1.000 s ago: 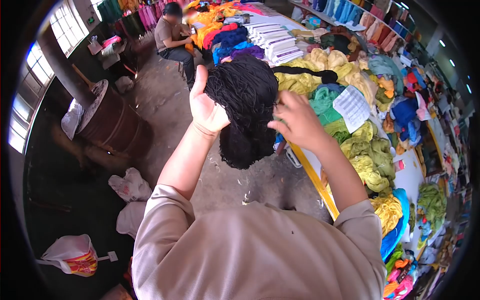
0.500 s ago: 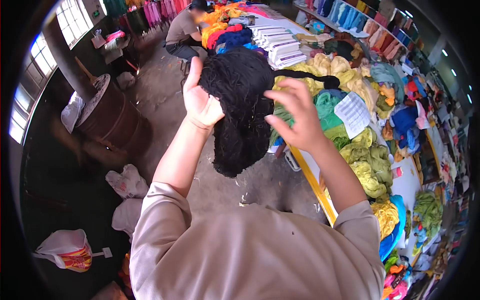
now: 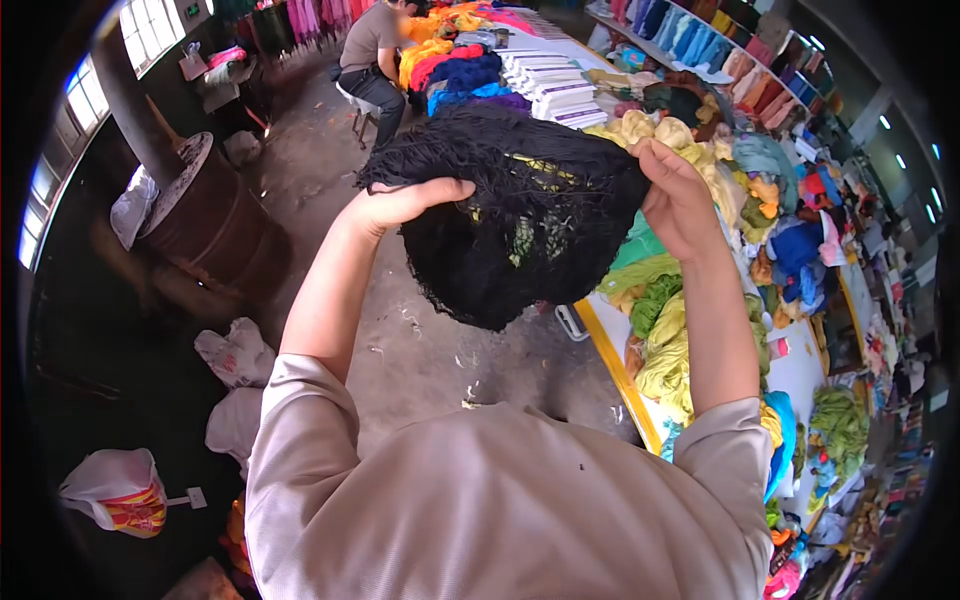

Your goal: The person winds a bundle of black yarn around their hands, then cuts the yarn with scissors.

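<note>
A black skein of yarn [image 3: 500,210] hangs spread between my two hands, above the floor and beside the table edge. My left hand [image 3: 415,200] grips its left side, thumb on top and the other fingers hidden behind the strands. At the upper right end, my right hand [image 3: 672,190] pinches the yarn between thumb and fingers. Loose strands droop below in a wide loop, and green and yellow show through the gaps. Right of the skein, green and yellow yarn [image 3: 670,345] is heaped on the table.
The long table [image 3: 615,370] with a yellow edge runs along my right, piled with coloured yarn and white stacked bundles [image 3: 550,85]. A person [image 3: 372,60] sits on a stool at the far end. A rusty barrel [image 3: 215,215] and plastic bags [image 3: 235,355] stand left.
My right hand has taken hold of the black skein, which is now stretched wide sideways. My left hand has turned over it. The seated person has shifted, and the stool now shows.
</note>
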{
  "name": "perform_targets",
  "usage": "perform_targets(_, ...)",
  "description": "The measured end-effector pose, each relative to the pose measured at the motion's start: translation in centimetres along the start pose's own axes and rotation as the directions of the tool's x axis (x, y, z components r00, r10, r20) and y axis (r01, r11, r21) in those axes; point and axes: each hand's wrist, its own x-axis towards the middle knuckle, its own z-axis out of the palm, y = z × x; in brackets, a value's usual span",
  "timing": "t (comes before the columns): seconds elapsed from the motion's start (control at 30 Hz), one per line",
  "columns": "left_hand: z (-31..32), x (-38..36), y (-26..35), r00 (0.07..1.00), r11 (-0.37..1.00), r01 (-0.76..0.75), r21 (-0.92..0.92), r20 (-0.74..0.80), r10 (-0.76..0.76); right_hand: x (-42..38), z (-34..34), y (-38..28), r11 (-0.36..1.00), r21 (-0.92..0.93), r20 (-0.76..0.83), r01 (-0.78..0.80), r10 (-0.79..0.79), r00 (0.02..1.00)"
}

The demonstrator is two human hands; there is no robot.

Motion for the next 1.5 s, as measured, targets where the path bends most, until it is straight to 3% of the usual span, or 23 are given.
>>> perform_targets(0.03, -0.1, 0.1, -0.5, 1.0, 1.0, -0.002, -0.004, 0.001, 0.002, -0.2, -0.4, 0.4, 1.0, -0.003, -0.002, -0.001, 0.001, 1.0)
perform_targets(0.1, 0.1, 0.4, -1.7, 1.0, 0.984, -0.021, -0.179, -0.015, 0.019, -0.4, -0.7, 0.6, 0.971, 0.237, -0.133, -0.004, 0.036, 0.99)
perform_targets(0.13, 1.0, 0.1, -1.4, 0.999, 0.894, 0.04, -0.446, 0.02, -0.035, -0.4, -0.7, 0.6, 0.972, 0.234, -0.134, -0.004, 0.036, 0.99)
perform_targets(0.17, 0.6, 0.1, -2.0, 0.999, 0.893, 0.039, -0.447, 0.02, -0.033, -0.3, -0.8, 0.5, 0.965, 0.262, -0.159, 0.006, 0.037, 0.987)
perform_targets(0.23, -0.3, 0.1, -4.3, 0.952, 0.732, 0.257, -0.631, 0.297, -0.078, -0.3, -0.8, 0.3, 0.958, 0.286, -0.185, 0.018, 0.037, 0.982)
perform_targets(0.27, 0.1, 0.4, -5.3, 0.961, 0.75, 0.252, -0.612, 0.247, -0.122, -0.3, -0.9, 0.3, 0.954, 0.298, -0.21, 0.025, 0.041, 0.977)
perform_targets(0.37, 2.1, 0.1, -1.3, 0.958, 0.726, 0.241, -0.644, 0.278, -0.071, -0.6, -0.6, 0.0, 0.952, 0.304, -0.26, 0.044, 0.039, 0.965)
perform_targets(0.5, 2.2, 0.4, -2.9, 0.958, 0.731, 0.249, -0.635, 0.272, -0.09, -1.4, -0.2, -0.6, 0.966, 0.252, -0.319, 0.064, 0.021, 0.948)
perform_targets(0.57, 1.9, 0.5, -3.8, 0.956, 0.699, 0.284, -0.656, 0.247, -0.157, -1.6, -1.3, -0.5, 0.969, 0.247, -0.28, 0.029, 0.042, 0.959)
perform_targets(0.67, 1.6, 0.1, -3.7, 0.95, 0.626, 0.301, -0.72, 0.284, -0.129, -1.9, -1.2, -0.8, 0.972, 0.233, -0.258, 0.01, 0.052, 0.965)
perform_targets(1.0, 2.3, 0.2, -3.5, 0.953, 0.663, 0.298, -0.687, 0.26, -0.158, -2.3, -0.3, -1.2, 0.96, 0.278, -0.266, 0.025, 0.052, 0.963)
perform_targets(1.1, 2.9, 0.4, -2.8, 0.938, 0.613, 0.294, -0.733, 0.344, -0.04, -2.3, -0.5, -1.0, 0.963, 0.268, -0.253, -0.001, 0.072, 0.965)
perform_targets(1.17, 5.0, 0.2, 0.2, 0.993, 0.7, 0.074, -0.71, 0.12, 0.016, -2.2, -0.2, -1.0, 0.965, 0.261, -0.272, 0.013, 0.06, 0.961)
perform_targets(1.27, 3.9, 0.5, -0.6, 0.979, 0.718, -0.038, -0.695, 0.119, 0.168, -1.9, 0.5, -1.5, 0.967, 0.252, -0.261, 0.04, 0.028, 0.965)
perform_targets(1.3, 3.9, 0.6, 0.4, 0.983, 0.819, -0.097, -0.566, 0.072, 0.166, -1.8, 0.7, -1.8, 0.967, 0.251, -0.232, 0.052, 0.008, 0.973)
perform_targets(1.37, 3.8, 1.3, 0.3, 0.942, 0.868, -0.315, -0.385, -0.018, 0.334, -1.1, 0.7, -2.2, 0.974, 0.206, -0.187, 0.096, -0.057, 0.981)
perform_targets(1.4, 4.3, 1.8, -0.1, 0.944, 0.87, -0.309, -0.383, -0.009, 0.331, -0.9, 0.9, -2.2, 0.977, 0.167, -0.142, 0.134, -0.111, 0.984)
perform_targets(1.5, 8.1, 3.9, 1.5, 0.999, 0.746, -0.04, -0.664, -0.007, 0.048, 0.8, 2.3, -1.9, 0.987, 0.119, -0.185, 0.109, -0.086, 0.979)
